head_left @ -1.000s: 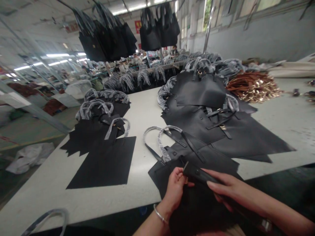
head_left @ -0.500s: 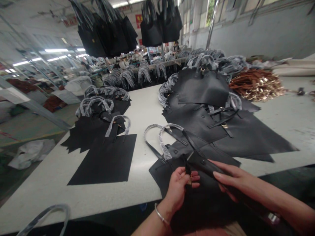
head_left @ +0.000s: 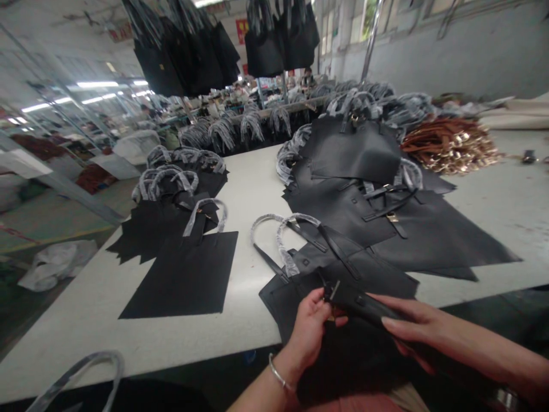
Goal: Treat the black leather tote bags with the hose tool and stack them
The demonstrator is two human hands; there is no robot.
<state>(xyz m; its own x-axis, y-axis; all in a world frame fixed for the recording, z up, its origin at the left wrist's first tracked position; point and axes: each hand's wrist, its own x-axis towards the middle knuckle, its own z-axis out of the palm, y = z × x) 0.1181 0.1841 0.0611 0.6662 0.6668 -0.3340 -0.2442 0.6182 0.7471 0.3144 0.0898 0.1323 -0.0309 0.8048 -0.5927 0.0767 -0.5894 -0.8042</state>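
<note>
head view, looking down over a long white cutting table (head_left: 128,326):

- left hand (head_left: 307,335) is curled, with its fingers closed around one end of a black leather strap (head_left: 358,303) right next to a small metal buckle (head_left: 331,292). looks like a pinch, but the thumb side is partly hidden
- right hand (head_left: 412,326) is stretched out, its fingers lying along the strap further down. can't tell if the thumb is pressing from underneath
- the strap sits between both hands, just above a black leather tote bag (head_left: 343,274) that hangs over the near table edge
- handling-wise, i'd guess the strap is light and fairly stiff, with a bit of bend. the smooth leather could slip a little, so the flat middle or the end by the buckle seems the best place to grip
- the tote looks soft and floppy, and heavier than the strap, so i'd support it from the body rather than by its handles
- those handles (head_left: 281,243) are wrapped in clear plastic and loop up onto the table
- more flat black totes (head_left: 180,274) lie in overlapping stacks to the left and ahead
- a heap of tan leather straps with gold hardware (head_left: 450,146) sits further up the table on the right
- finished black bags (head_left: 274,51) hang overhead
</note>
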